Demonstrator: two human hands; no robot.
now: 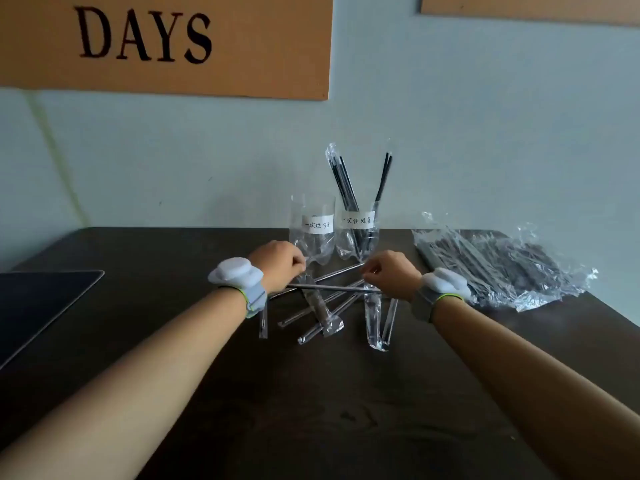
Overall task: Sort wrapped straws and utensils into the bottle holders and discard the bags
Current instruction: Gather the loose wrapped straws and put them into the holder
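Fingers of both hands are curling inward over the scattered pile, seen from behind in the head view, so the fingertips themselves are hidden. The left hand [278, 265] is sitting closed just in front of the left bottle holder [313, 227], apparently pinching one end of a wrapped piece, though what exactly it is gripping I cannot tell. The right hand [391, 273] is likewise bunching its fingers above the wrapped straws and utensils [332, 303], seemingly nipping something thin; I cannot tell whether the pinch is firm.

The two hands are lying near each other, at either end of a long wrapped straw [329, 288] that is lying across the pile, which suggests they are lifting or separating one item for sorting.

The holders are standing side by side at the back of the dark table [173, 358], close to the pile so each transfer is short. The right bottle holder [358, 230] is already carrying dark straws, standing upright; the left one looks nearly empty. A crumpled bag [498, 268] with more stock is lying well to the right, not yet discarded.
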